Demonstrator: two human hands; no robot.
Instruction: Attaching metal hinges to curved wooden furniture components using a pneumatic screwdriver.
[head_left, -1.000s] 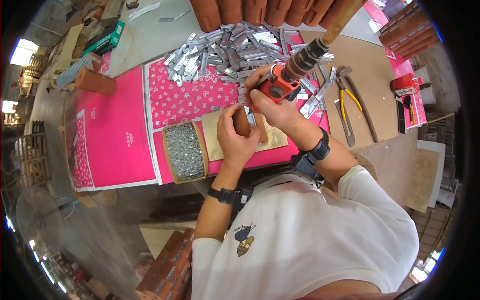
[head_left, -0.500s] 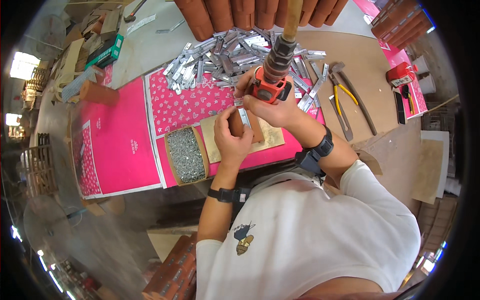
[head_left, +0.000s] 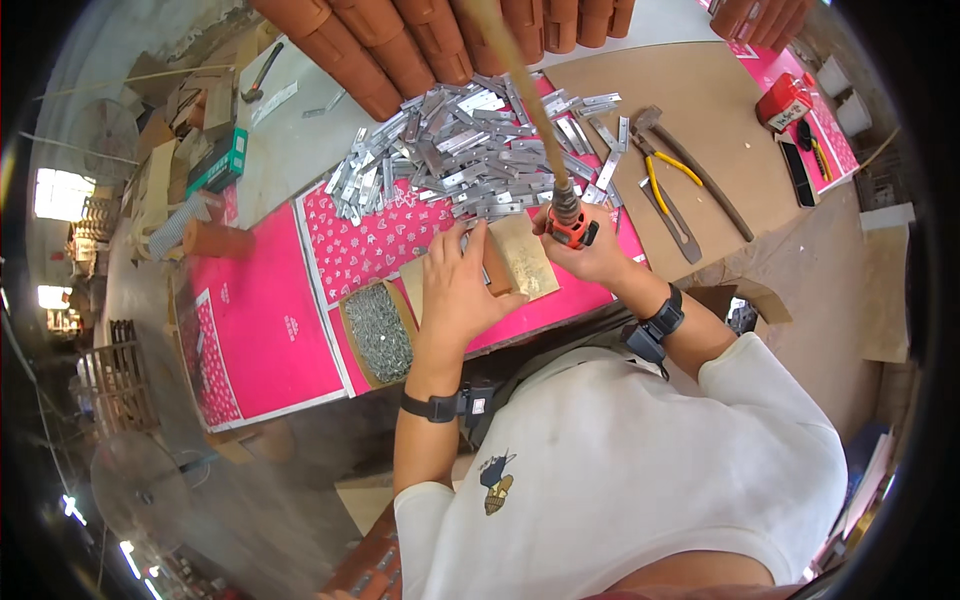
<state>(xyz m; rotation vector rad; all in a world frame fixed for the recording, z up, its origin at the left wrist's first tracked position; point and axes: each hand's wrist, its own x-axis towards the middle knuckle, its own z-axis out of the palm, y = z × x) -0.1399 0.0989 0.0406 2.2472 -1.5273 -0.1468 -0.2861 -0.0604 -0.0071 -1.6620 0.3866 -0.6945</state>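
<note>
My left hand (head_left: pixel 455 290) lies over a terracotta piece (head_left: pixel 497 270), fingers along its far side and thumb at its near end. The hand covers much of the piece, and a bit of metal strip shows beside the fingers. Underneath is a tan board (head_left: pixel 532 250) on the pink table covering. In my right hand (head_left: pixel 598 252), closed round its body, is a red power screwdriver (head_left: pixel 572 230), apart from the piece at the board's right. A tan hose or cord rises from the tool. A box of screws (head_left: pixel 378 335) stands left of the board.
Loose metal strips (head_left: pixel 470 150) are heaped beyond my hands, with terracotta tubes (head_left: pixel 430 40) behind. Yellow-handled pliers (head_left: pixel 655 185), a hammer (head_left: pixel 700 175) and a flat metal bar (head_left: pixel 682 235) lie to the right. Farther right are a red container (head_left: pixel 783 103) and a phone (head_left: pixel 797 175).
My right hand has drawn the screwdriver off the terracotta piece, to the right and nearer me. My left hand has turned and spread over the piece. The whole view has shifted somewhat.
</note>
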